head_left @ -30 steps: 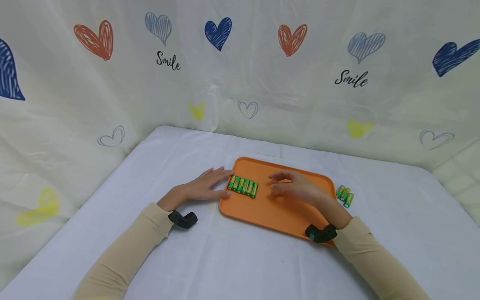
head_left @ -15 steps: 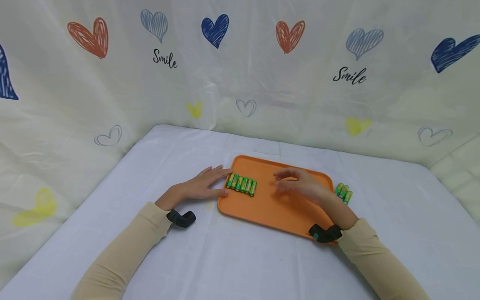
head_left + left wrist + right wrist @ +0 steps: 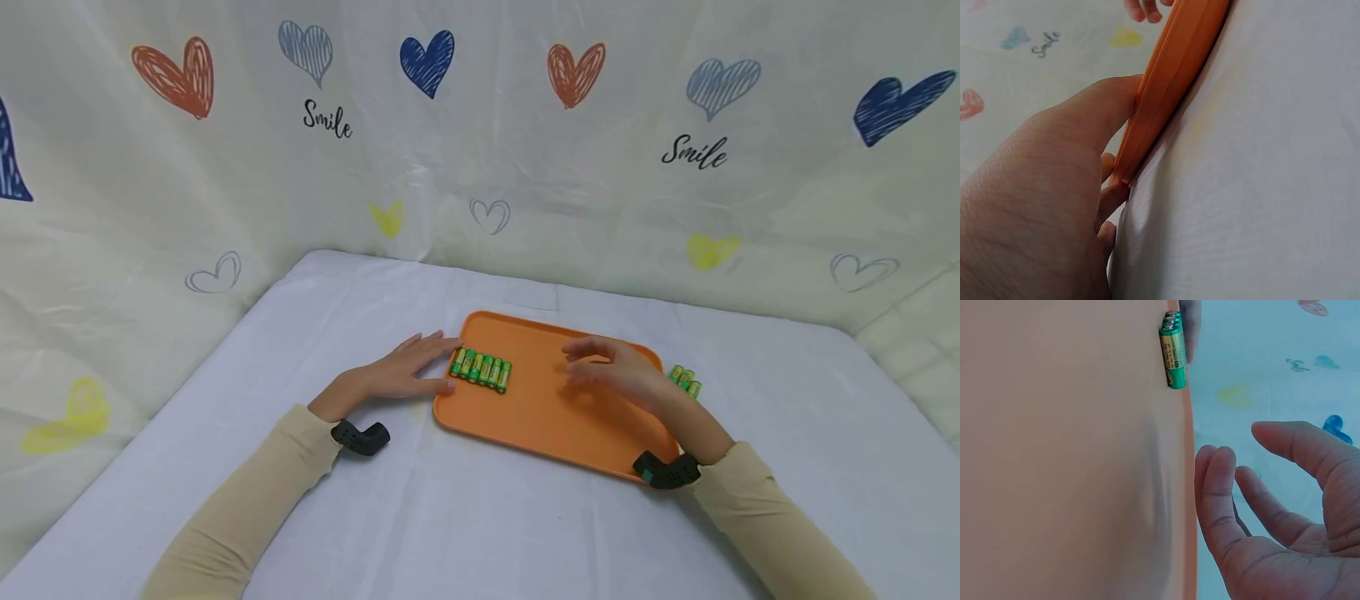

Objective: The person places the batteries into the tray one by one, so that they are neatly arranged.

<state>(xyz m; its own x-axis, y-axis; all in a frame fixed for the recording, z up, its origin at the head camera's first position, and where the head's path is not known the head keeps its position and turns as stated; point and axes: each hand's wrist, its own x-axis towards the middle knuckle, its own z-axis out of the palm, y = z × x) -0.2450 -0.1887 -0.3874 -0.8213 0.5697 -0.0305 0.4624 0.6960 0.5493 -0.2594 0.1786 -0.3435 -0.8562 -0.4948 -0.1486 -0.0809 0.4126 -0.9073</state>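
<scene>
An orange tray (image 3: 555, 417) lies on the table, with several green-and-yellow batteries (image 3: 481, 370) side by side in a row at its left end. My left hand (image 3: 401, 371) is at the tray's left edge, fingers spread and thumb touching the rim, as the left wrist view shows (image 3: 1054, 169). Over the right part of the tray hovers my right hand (image 3: 618, 371), its fingers loosely bent and apart from the thumb, with nothing between them. In the right wrist view that hand (image 3: 1272, 531) is well away from the row of batteries (image 3: 1173, 353).
More batteries (image 3: 685, 379) lie on the white tablecloth (image 3: 510, 533) just beyond the tray's right edge, partly hidden by my right forearm. A white curtain (image 3: 510, 150) printed with hearts hangs behind the table.
My right hand has moved to the right over the tray, away from the battery row, and covers more of the batteries outside. The left hand keeps its place at the tray's edge.
</scene>
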